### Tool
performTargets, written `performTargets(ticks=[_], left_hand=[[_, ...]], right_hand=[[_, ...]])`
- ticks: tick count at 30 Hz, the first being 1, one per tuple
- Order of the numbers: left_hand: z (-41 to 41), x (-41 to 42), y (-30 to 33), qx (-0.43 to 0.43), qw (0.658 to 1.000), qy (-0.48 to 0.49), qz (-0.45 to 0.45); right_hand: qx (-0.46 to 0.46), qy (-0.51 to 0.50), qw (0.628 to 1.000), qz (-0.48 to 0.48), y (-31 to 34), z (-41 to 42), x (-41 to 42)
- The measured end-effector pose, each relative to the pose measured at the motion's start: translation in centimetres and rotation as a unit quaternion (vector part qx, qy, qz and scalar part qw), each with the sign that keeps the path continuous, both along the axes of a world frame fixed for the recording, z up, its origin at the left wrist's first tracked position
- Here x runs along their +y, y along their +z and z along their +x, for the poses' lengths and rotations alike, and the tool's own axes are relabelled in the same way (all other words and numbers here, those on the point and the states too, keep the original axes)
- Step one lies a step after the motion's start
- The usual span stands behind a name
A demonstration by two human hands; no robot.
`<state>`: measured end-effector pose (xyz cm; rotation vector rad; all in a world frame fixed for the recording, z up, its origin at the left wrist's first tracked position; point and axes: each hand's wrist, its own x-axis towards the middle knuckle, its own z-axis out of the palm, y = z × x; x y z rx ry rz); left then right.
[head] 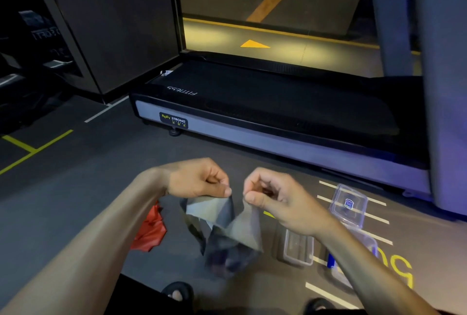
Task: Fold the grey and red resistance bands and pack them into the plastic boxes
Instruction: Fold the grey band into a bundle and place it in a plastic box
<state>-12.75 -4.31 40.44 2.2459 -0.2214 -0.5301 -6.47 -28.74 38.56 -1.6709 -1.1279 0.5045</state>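
Both hands hold the grey band (225, 223) up in the air above the floor (75, 208), in front of the treadmill (265, 117). The left hand (199, 179) pinches one top corner of the band between thumb and curled fingers (217, 176); the right hand (273, 198) pinches the other top corner the same way. The two hands are near each other, and the band hangs down between them in loose, twisted folds, its lower part blurred.

The red band (151, 231) lies crumpled on the floor, on the left of the grey band and partly hidden behind the left forearm.

To the right of the grey band, on the floor's painted white lines, lies a clear plastic box (298, 249), open side up. Further right, nearer the treadmill, a second clear box (350, 206) with a blue label stands open. Another clear piece with a blue part shows below it, mostly hidden by the right forearm.

Two dark shoes (178, 292) show at the bottom edge.
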Motion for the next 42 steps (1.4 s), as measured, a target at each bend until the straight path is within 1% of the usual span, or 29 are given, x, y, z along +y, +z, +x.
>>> performTargets(ticks=[3,5,7,9,12,15,18,23,26,28,30,33,36,40,42], left_hand=[[0.2,-0.6,-0.1,-0.009,1.000,-0.020,-0.001],[0.3,-0.8,-0.1,-0.016,0.999,-0.028,-0.012],[0.4,-0.9,0.0,-0.024,0.999,-0.035,-0.028],[0.5,-0.9,0.2,-0.038,0.998,-0.031,-0.034],[0.6,-0.6,0.5,-0.040,0.998,-0.027,-0.044],[0.5,-0.8,0.5,-0.042,0.997,-0.031,-0.059],[0.4,-1.0,0.1,-0.050,0.996,-0.032,-0.067],[0.2,-0.8,0.2,-0.060,0.995,-0.009,-0.077],[0.0,-0.5,0.0,-0.017,0.994,0.009,-0.108],[-0.1,-0.3,-0.3,0.020,0.992,0.011,-0.124],[-0.1,0.1,-0.9,0.033,0.992,0.018,-0.125],[-0.2,0.6,-1.3,0.037,0.991,0.027,-0.129],[-0.3,0.8,-1.1,0.034,0.985,0.050,-0.164],[-0.6,0.7,0.1,0.006,0.981,0.061,-0.186],[-0.9,0.5,0.6,0.010,0.968,0.070,-0.242]], right_hand=[[-0.018,-0.002,1.000,-0.006,0.0,-0.4,0.7],[-0.052,-0.019,0.998,-0.005,-0.4,-0.5,1.1],[-0.090,-0.036,0.995,0.013,-0.9,-0.6,1.5],[-0.098,-0.045,0.994,0.033,-1.5,-0.8,1.9],[-0.082,-0.051,0.994,0.050,-1.9,-0.8,2.0],[-0.034,-0.034,0.997,0.053,-1.7,-0.3,1.8],[0.008,-0.010,1.000,0.026,-1.6,-0.1,1.7],[0.038,0.022,0.999,-0.013,-0.7,1.0,1.1],[0.035,0.027,0.999,-0.014,0.4,1.6,0.6],[0.026,0.020,0.999,0.010,1.4,1.9,0.2],[0.032,0.019,0.999,0.033,2.3,2.3,-0.3],[0.065,0.014,0.996,0.061,3.0,2.9,-1.1],[0.072,-0.007,0.995,0.069,3.1,3.6,-1.6],[0.041,-0.044,0.997,0.047,2.6,4.5,-2.3],[0.028,-0.052,0.998,0.033,2.4,4.6,-2.5]])
